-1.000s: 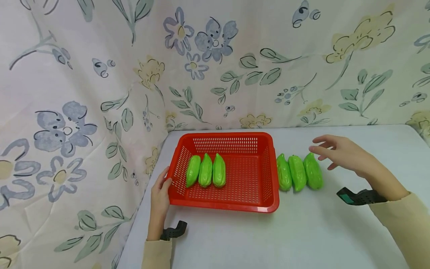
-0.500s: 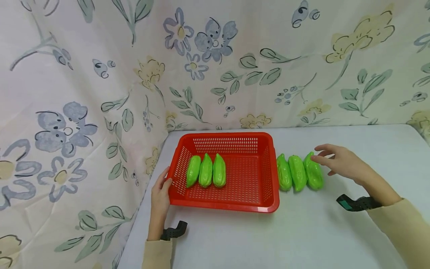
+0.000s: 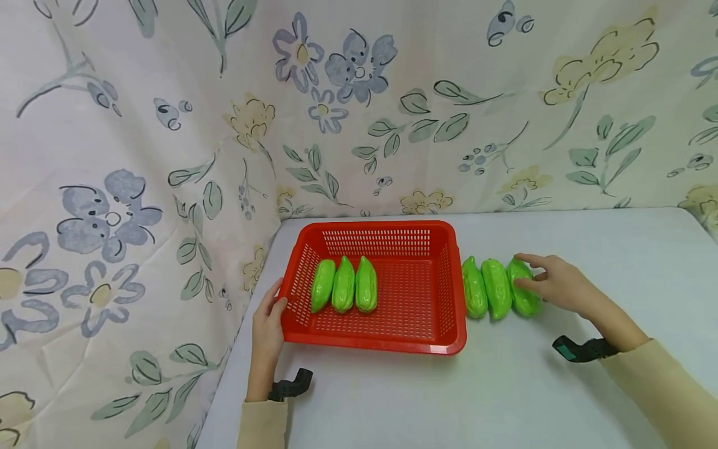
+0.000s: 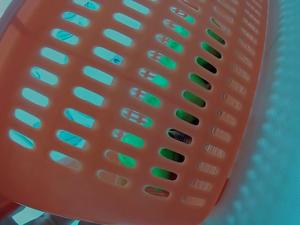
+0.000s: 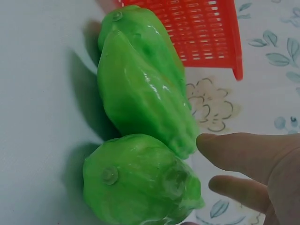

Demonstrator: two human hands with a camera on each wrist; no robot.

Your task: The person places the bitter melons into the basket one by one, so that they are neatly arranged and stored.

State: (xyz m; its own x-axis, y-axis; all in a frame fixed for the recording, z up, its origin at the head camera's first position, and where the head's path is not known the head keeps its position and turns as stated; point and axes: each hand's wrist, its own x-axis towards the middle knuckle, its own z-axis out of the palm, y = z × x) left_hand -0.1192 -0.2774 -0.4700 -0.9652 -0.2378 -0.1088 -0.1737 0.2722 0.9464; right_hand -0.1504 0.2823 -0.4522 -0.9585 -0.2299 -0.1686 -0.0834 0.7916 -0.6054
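Note:
My left hand (image 3: pixel 268 324) grips the left rim of a red plastic basket (image 3: pixel 370 343), its thumb over the edge. The basket's slotted wall (image 4: pixel 110 154) fills most of the left wrist view, with green showing through. Three glossy green gourd-like fruits lie side by side in the basket's left half; the middle one (image 3: pixel 343 285) has a pointed tip. Right of the basket lie three more. My right hand (image 3: pixel 558 284) hovers over the rightmost fruit (image 3: pixel 525 304), thumb and fingers spread apart around its upper part. Whether they touch it I cannot tell.
A white table (image 3: pixel 392 399) carries everything. Floral cloth (image 3: pixel 421 125) hangs along its back and left side. Two fruits, a middle one (image 3: pixel 497 289) and a left one (image 3: pixel 474 290), lie between my right hand and the basket's right wall.
My right hand has come down and to the left, from above and right of the rightmost fruit to over it. The left hand and basket have stayed put.

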